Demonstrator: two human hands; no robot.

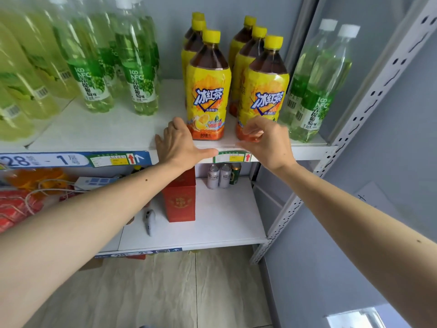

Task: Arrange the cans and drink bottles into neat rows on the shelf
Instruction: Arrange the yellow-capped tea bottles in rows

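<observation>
Tea bottles (208, 91) stand in two neat rows on the shelf (106, 131), left hand (179, 145) spread, right hand (267, 140) loosely curled beside them; cans (223, 175) below look untouched.

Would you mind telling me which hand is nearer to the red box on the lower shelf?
Left. The left hand rests on the upper shelf's edge, almost directly above the red box. The right hand is further right, at the front right iced tea bottle.
</observation>
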